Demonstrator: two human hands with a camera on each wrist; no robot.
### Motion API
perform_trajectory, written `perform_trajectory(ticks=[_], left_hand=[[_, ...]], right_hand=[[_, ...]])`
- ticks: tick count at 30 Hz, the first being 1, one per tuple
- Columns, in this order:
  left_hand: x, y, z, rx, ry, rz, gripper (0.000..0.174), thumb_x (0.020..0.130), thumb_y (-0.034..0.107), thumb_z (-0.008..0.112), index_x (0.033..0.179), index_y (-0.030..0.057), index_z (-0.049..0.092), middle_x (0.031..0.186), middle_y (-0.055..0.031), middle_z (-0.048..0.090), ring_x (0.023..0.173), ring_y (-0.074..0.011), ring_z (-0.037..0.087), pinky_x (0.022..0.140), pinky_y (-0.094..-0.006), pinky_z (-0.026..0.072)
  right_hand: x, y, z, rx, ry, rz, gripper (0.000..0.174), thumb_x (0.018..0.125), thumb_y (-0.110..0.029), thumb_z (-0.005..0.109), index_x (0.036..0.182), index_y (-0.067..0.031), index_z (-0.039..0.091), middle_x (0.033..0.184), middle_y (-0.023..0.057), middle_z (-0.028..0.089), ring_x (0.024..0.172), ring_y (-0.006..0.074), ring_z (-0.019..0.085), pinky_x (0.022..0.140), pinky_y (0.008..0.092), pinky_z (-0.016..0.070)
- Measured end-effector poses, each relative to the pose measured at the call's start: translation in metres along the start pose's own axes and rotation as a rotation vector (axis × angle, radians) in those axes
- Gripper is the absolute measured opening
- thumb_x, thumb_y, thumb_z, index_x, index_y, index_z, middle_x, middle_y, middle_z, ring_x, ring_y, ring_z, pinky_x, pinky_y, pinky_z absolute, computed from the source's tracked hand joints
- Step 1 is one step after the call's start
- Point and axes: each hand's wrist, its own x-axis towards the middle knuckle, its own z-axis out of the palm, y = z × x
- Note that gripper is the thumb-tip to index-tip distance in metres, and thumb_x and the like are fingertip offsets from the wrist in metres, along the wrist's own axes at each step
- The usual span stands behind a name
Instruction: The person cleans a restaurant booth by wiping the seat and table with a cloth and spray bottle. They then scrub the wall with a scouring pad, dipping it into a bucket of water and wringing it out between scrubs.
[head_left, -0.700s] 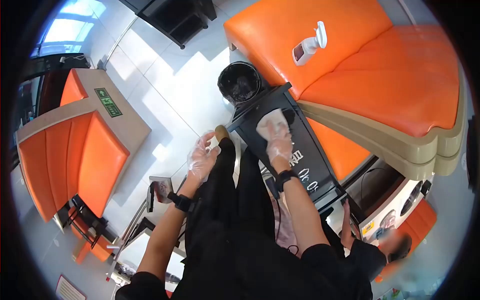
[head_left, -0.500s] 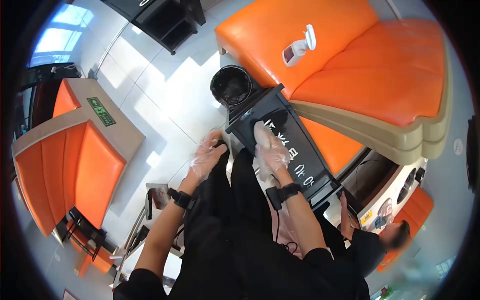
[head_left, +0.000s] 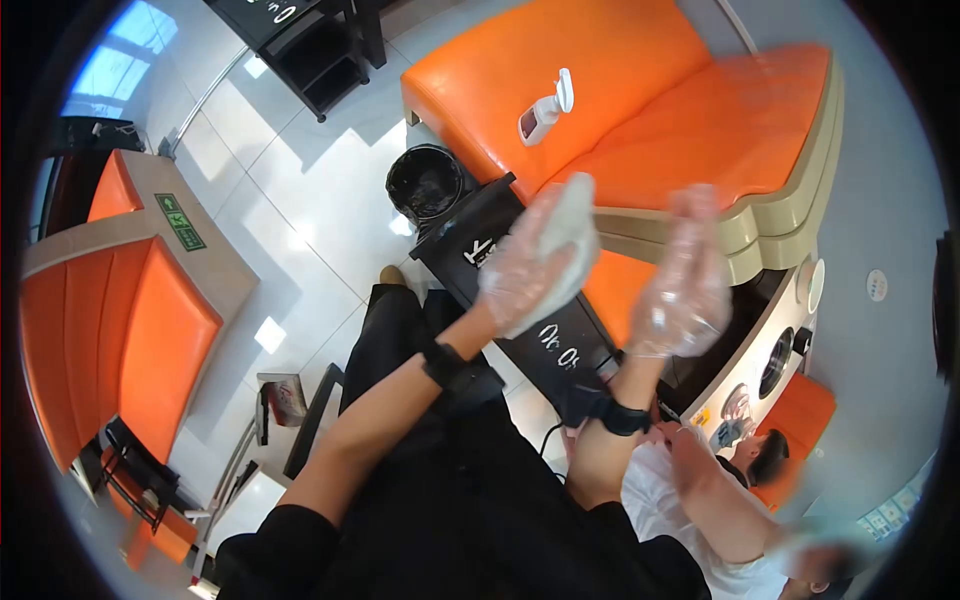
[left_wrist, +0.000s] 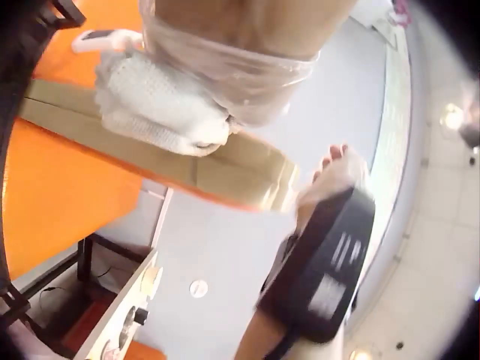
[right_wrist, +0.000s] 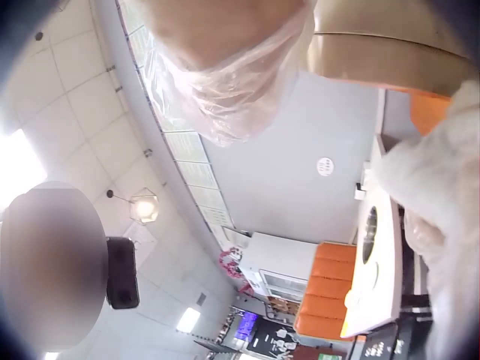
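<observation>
A thin clear glove covers each hand. In the head view the left hand (head_left: 512, 275) holds a folded white cloth (head_left: 572, 245) above the black table (head_left: 555, 365), which has white lettering. The cloth (left_wrist: 154, 105) hangs beside the gloved left hand (left_wrist: 247, 79) in the left wrist view. To the right of the cloth, apart from it, the right hand (head_left: 685, 290) is raised, blurred, with fingers extended and nothing visible in them. The right wrist view has the right hand (right_wrist: 232, 86) at the top, its fingertips hidden, and the cloth (right_wrist: 442, 169) at the right edge.
A white spray bottle (head_left: 540, 118) lies on the orange sofa (head_left: 620, 90). The black-lined bin (head_left: 427, 182) stands at the table's far end. People (head_left: 700, 500) are at lower right, near a light counter (head_left: 745, 385). Another orange seat (head_left: 140, 340) is at left.
The cloth has passed from the right hand to the left. Both hands have lifted off and moved right, and the view has shifted. More of a person in white shows at lower right.
</observation>
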Motion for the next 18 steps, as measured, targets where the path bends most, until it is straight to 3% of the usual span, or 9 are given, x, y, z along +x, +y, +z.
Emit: perform_trajectory(ticks=[2,5,7,10,12,14,16,17,18], left_hand=[[-0.005,0.012,0.047,0.034,0.077,0.239,0.062,0.084,0.015,0.067,0.142,0.0163,0.043,0.135,-0.0155,0.051,0.123,-0.0345,0.053,0.099,-0.0399,0.0476],[0.004,0.027,0.100,0.255,0.098,0.536,0.059,0.074,0.008,0.071,0.130,0.0187,0.055,0.127,-0.0117,0.052,0.112,-0.0342,0.059,0.088,-0.0396,0.0540],[0.006,0.017,0.119,0.283,0.173,0.529,0.054,0.071,0.004,0.072,0.121,0.0188,0.059,0.122,-0.0102,0.053,0.108,-0.0335,0.060,0.083,-0.0408,0.0558],[0.008,-0.007,0.127,0.328,0.184,0.418,0.045,0.075,0.003,0.066,0.115,0.0220,0.058,0.118,-0.0085,0.051,0.109,-0.0352,0.058,0.084,-0.0424,0.0554],[0.012,-0.019,0.133,0.331,0.237,0.405,0.050,0.073,0.006,0.070,0.119,0.0203,0.056,0.120,-0.0097,0.052,0.107,-0.0357,0.059,0.083,-0.0430,0.0552],[0.012,-0.030,0.138,0.334,0.281,0.398,0.055,0.072,0.008,0.074,0.122,0.0186,0.055,0.122,-0.0110,0.053,0.105,-0.0362,0.061,0.082,-0.0437,0.0550],[0.012,-0.031,0.138,0.180,0.295,0.139,0.053,0.074,0.015,0.072,0.124,0.0179,0.053,0.121,-0.0132,0.053,0.106,-0.0389,0.060,0.086,-0.0448,0.0524],[0.018,-0.048,0.140,0.165,0.257,-0.075,0.051,0.079,0.018,0.067,0.127,0.0141,0.051,0.122,-0.0157,0.055,0.111,-0.0377,0.058,0.094,-0.0416,0.0482],[0.022,-0.066,0.142,0.161,0.266,-0.071,0.051,0.079,0.018,0.067,0.127,0.0141,0.051,0.122,-0.0157,0.055,0.111,-0.0377,0.058,0.094,-0.0416,0.0482]], right_hand=[[0.035,-0.007,-0.021,0.039,0.192,-0.272,0.026,0.093,0.001,0.059,0.118,-0.0018,0.068,0.113,0.0131,0.071,0.101,0.0232,0.068,0.086,0.0321,0.0553],[0.064,-0.002,-0.037,-0.095,0.079,-0.307,0.025,0.095,-0.002,0.057,0.118,-0.0023,0.067,0.115,0.0136,0.070,0.108,0.0230,0.064,0.092,0.0332,0.0517],[0.083,0.005,-0.045,-0.240,-0.030,-0.340,0.024,0.098,-0.006,0.056,0.119,-0.0029,0.066,0.117,0.0142,0.068,0.116,0.0229,0.060,0.099,0.0342,0.0482],[0.098,0.026,-0.048,-0.524,-0.097,-0.471,0.021,0.092,-0.009,0.062,0.111,-0.0091,0.071,0.115,0.0078,0.071,0.122,0.0240,0.057,0.103,0.0378,0.0450],[0.101,0.040,-0.044,-0.785,-0.101,-0.720,0.023,0.085,-0.013,0.068,0.106,-0.0190,0.075,0.113,-0.0027,0.070,0.123,0.0312,0.054,0.103,0.0420,0.0415],[0.100,0.042,-0.043,-0.759,-0.122,-0.702,0.026,0.084,-0.013,0.067,0.107,-0.0211,0.074,0.113,-0.0058,0.070,0.128,0.0279,0.050,0.105,0.0390,0.0387],[0.102,0.044,-0.045,-0.720,-0.117,-0.724,0.028,0.084,-0.011,0.066,0.109,-0.0216,0.074,0.114,-0.0062,0.070,0.128,0.0272,0.051,0.106,0.0388,0.0372],[0.102,0.041,-0.046,-0.718,-0.114,-0.733,0.028,0.084,-0.011,0.066,0.109,-0.0216,0.074,0.114,-0.0062,0.070,0.128,0.0272,0.051,0.106,0.0388,0.0372],[0.101,0.038,-0.047,-0.717,-0.133,-0.721,0.030,0.084,-0.009,0.065,0.110,-0.0214,0.073,0.115,-0.0061,0.070,0.128,0.0258,0.052,0.105,0.0382,0.0384]])
